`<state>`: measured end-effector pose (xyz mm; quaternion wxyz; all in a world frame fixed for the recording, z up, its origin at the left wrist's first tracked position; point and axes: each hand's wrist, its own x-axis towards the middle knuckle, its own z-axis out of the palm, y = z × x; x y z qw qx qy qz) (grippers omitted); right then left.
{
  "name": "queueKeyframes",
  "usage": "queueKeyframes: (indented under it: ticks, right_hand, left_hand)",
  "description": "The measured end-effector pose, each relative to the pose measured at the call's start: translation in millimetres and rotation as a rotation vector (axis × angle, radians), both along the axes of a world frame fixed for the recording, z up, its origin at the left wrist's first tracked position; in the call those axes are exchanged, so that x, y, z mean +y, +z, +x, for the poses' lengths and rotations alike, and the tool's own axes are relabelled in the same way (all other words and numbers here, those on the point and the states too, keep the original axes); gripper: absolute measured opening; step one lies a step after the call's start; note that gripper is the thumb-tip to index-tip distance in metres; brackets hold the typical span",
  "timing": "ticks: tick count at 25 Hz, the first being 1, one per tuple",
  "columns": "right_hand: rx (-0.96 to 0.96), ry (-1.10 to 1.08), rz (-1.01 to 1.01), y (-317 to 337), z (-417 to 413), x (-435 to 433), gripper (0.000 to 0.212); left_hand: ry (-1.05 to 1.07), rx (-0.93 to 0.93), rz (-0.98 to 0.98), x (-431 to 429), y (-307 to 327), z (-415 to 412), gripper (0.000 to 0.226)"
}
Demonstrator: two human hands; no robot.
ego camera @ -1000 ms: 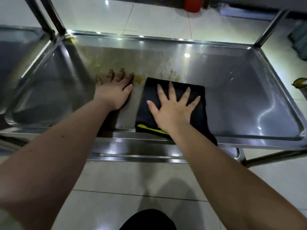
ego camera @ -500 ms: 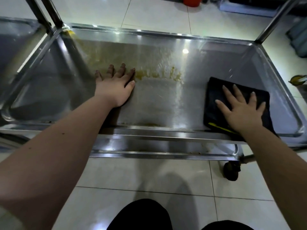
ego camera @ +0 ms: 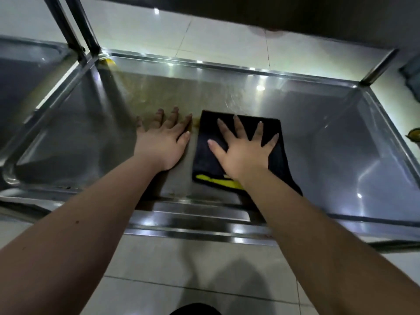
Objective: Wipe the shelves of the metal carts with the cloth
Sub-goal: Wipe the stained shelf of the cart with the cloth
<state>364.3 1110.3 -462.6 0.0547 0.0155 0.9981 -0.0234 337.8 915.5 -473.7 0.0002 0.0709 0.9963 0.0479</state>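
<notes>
A pale tiled floor runs under and behind everything. On it stands a metal cart, and its shelf – a wide, shallow steel tray with a raised rim – fills most of the view. The shelf of a second cart butts up on the left, the two rims just beside each other. Dark upright posts rise from the far left corner where the carts meet.

A yellowish-brown smear covers the far left part of the main shelf, running from that corner toward the middle.

The black cloth lies folded flat on the shelf floor, near the front rim and about midway along it, with a yellow strip showing at its near edge. The right hand is on top of the cloth, palm down, fingers straight and spread wide – pressing it against the steel. The left hand rests flat on the bare shelf just left of the cloth, fingers straight and close together, fingertips at the edge of the smear.

A small yellow object shows past the right rim, too cut off to identify.
</notes>
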Motion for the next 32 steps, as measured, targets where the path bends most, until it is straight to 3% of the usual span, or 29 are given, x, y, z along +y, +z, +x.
queueKeyframes:
  ticks: [8,13,17,22,24,28,32]
  right_hand:
    - [-0.030,-0.054,-0.082,10,-170,-5,0.069]
    - [-0.013,-0.030,-0.078,8,-193,-1,0.071]
    - [-0.033,0.011,-0.100,6,-137,9,0.069]
    - [-0.054,0.174,0.037,5,33,28,0.075]
    - [-0.109,0.224,0.042,7,59,36,0.075]
    - [0.003,0.126,0.033,4,-37,34,0.067]
    - [-0.038,-0.049,-0.100,13,-173,32,0.067]
  left_hand:
    - [-0.008,0.008,-0.041,3,-4,-4,0.053]
    - [0.015,0.014,-0.035,8,-3,-10,0.054]
    - [0.033,-0.004,0.009,8,-3,-13,0.056]
    - [0.044,0.005,0.020,7,-3,-12,0.057]
    - [0.038,0.009,0.027,6,-4,-11,0.057]
    - [0.028,-0.014,0.009,5,-3,-9,0.057]
    - [0.015,-0.033,0.005,5,-2,-13,0.057]
